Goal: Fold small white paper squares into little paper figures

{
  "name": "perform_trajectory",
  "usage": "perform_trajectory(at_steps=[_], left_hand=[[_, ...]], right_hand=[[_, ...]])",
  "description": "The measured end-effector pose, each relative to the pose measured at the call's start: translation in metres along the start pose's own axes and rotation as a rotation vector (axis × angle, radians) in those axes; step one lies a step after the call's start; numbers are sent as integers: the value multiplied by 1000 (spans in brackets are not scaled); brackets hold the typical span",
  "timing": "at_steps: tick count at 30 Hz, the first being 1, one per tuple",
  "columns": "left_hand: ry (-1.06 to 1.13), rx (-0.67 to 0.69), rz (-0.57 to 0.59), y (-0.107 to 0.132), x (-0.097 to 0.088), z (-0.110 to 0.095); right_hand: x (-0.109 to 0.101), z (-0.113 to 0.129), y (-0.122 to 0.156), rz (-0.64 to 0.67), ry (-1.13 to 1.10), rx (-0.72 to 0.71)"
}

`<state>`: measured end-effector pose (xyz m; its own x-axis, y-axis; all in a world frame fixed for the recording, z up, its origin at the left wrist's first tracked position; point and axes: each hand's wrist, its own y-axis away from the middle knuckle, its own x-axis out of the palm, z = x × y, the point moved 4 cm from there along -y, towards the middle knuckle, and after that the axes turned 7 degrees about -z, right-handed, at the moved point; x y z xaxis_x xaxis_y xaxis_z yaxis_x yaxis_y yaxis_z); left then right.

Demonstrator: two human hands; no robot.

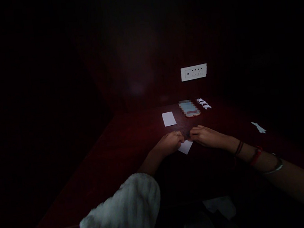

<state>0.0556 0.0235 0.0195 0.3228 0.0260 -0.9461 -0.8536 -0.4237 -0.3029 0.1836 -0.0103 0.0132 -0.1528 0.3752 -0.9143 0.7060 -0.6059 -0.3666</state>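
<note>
A small piece of white paper (186, 147) shows as a pointed shape between my two hands, low over the dark red table. My left hand (171, 142) is closed on the paper's left upper corner, thumb and fingers pinched together. On the opposite corner, the curled fingers of my right hand (205, 136) pinch the same paper. The paper's upper edge is partly covered by my fingertips. Just beyond my left hand lies a flat white sheet of paper (168, 119).
A phone (189, 108) with a blurred screen rests behind my hands. Beside it are several folded white paper pieces (203, 103). Narrow paper strips (258, 127) lie on the right of the table (98, 173). A white socket panel (194, 72) is on the back wall.
</note>
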Motion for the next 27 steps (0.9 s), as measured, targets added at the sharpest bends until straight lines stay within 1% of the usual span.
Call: perform_trajectory(at_steps=[6,10,27], left_hand=[[-16,3,15,1,-2,-2],[-24,-18,32,2,-4,-1],[23,-52,28,0,-5,0]], right_hand=[[-6,-3,2,36,-68,33],[-9,-4,3,43,-99,41],[-9,-4,-1,22,-143,61]])
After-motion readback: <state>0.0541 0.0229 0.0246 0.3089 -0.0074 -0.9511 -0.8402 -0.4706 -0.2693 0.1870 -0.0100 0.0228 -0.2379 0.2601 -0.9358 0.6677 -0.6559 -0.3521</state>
